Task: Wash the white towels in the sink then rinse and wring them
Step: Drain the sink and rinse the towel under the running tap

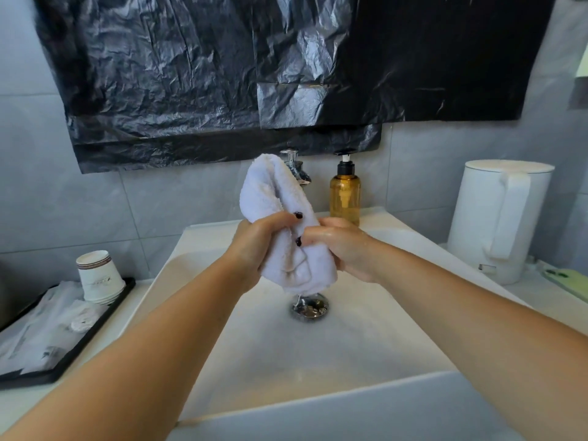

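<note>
A white towel (270, 192) is bunched up above the white sink (350, 338), its upper fold rising in front of the chrome tap (297, 168). My left hand (259, 246) grips its left side and my right hand (342, 246) grips its right side, the two hands nearly touching. The towel's lower end hangs just above the chrome drain (310, 307), and a thin trickle of water falls from it. Both hands look wet.
An amber soap pump bottle (345, 194) stands right of the tap. A white kettle (499, 218) sits on the right counter, with a green object (566, 283) beside it. On the left, a black tray (68, 354) holds paper cups (98, 276) and wrapped sachets. Black plastic sheeting (222, 74) covers the wall.
</note>
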{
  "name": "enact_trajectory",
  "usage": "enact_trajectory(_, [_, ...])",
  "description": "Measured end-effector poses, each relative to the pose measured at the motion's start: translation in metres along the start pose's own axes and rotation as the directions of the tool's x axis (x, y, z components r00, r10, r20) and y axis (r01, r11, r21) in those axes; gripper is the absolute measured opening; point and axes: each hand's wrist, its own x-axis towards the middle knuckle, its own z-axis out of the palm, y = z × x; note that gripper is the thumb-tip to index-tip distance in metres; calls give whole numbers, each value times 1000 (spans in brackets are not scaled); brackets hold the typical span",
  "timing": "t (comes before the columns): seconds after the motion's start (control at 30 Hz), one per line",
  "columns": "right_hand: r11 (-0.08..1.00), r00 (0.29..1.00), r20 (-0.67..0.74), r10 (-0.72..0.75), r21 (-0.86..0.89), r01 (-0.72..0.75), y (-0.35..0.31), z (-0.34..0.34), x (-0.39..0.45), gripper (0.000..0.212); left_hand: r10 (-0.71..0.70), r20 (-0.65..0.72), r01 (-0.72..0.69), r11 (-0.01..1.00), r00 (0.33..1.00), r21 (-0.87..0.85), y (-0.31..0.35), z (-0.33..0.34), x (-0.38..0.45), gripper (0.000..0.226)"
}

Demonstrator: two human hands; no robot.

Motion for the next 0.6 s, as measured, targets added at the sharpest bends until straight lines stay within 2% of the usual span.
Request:
enact_trajectory(0.1, [953, 998, -48, -42, -303, 25, -19, -3, -7, 10, 80, 108, -93, 989, 991, 116, 6, -10, -21, 53])
enact_trajectory(0.17, [907, 993, -73, -92, -417, 53, -35, 0, -13, 6, 111, 170, -141, 975, 979, 173, 8, -23, -35, 53])
enact_trajectory(0.23, [881, 981, -131, -143, -468, 66, -51, 1, -16, 21, 123, 150, -149, 973, 981, 178, 8, -40, -48, 59])
enact_trajectory(0.37, [813, 927, -262, -269, -578, 72, -78, -4, -22, 12, 62, 78, -76, 979, 995, 190, 9, -76, -76, 69])
enact_trajectory(0.43, [723, 908, -228, -351, -682, 109, -88, -3, -27, 16, 5, 98, -26, 976, 995, 216, 13, -91, -91, 83])
enact_trajectory(0.53, [502, 878, -53, -476, -836, 222, -101, 16, -39, 23, -54, 140, 16, 966, 989, 257, 26, -101, -102, 101])
enact_trajectory(0.6, [316, 851, 76, -520, -909, 274, -111, 36, -50, 24, -65, 182, 6, 951, 981, 308, 39, -99, -104, 98])
